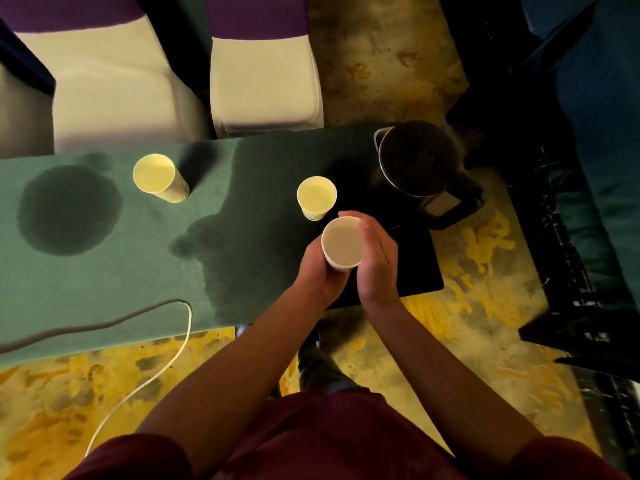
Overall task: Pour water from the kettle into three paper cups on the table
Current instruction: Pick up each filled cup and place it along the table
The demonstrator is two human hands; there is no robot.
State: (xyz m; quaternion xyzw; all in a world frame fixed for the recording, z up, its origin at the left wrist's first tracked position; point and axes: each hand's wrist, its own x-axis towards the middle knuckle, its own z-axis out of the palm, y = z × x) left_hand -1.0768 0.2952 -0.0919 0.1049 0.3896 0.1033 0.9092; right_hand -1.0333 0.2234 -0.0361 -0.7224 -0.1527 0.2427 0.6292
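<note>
A white paper cup is held above the table's right part, upright, its mouth facing me. My left hand wraps its lower side and my right hand presses against its right side. Two more paper cups stand on the green table: one just beyond the held cup, another further left. The dark kettle, lid open, stands at the table's back right corner with its handle pointing toward the near right.
Large dark wet patches mark the green cloth. A white cord runs off the table's near edge to the floor. Two white chairs with purple bands stand behind the table. Dark furniture fills the right side.
</note>
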